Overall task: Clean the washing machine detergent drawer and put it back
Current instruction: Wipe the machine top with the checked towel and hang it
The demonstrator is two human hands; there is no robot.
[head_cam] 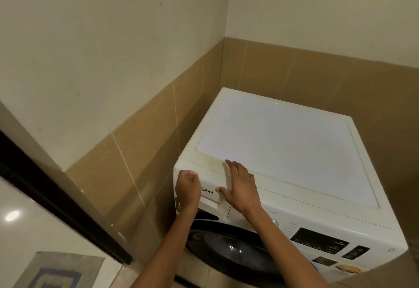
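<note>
Detergent drawer (209,193): it sits in its slot at the upper left of the washing machine (283,142) front, with its face about level with the panel around it. Its inside is hidden, so I cannot tell whether it is clean.
Left hand (187,188): clenched, knuckles up, lying against the left part of the drawer face. Whether the curled fingers hook an edge or only press I cannot tell.
Right hand (240,188): released and flat, with the fingers spread over the front rim of the machine top and the thumb (221,189) touching the right end of the drawer face.
Why held so: the flat hand probably steadies the machine while the clenched one works the drawer. The pose would suit either a last push home or the start of a pull.
Handle recess (209,203): uncovered, just below the logo, between the two hands.
Door glass (229,249): dark and round, directly under the drawer, partly covered by both forearms.
Control panel (319,241): to the right of the drawer, well apart from both hands.
Tiled wall (136,151): close along the machine's left side. It could cramp the left elbow, but not the drawer's straight path.
Rug (59,272): on the floor at lower left, beyond a dark door frame (56,197).
In the way: nothing stands in front of the drawer apart from the hands.
</note>
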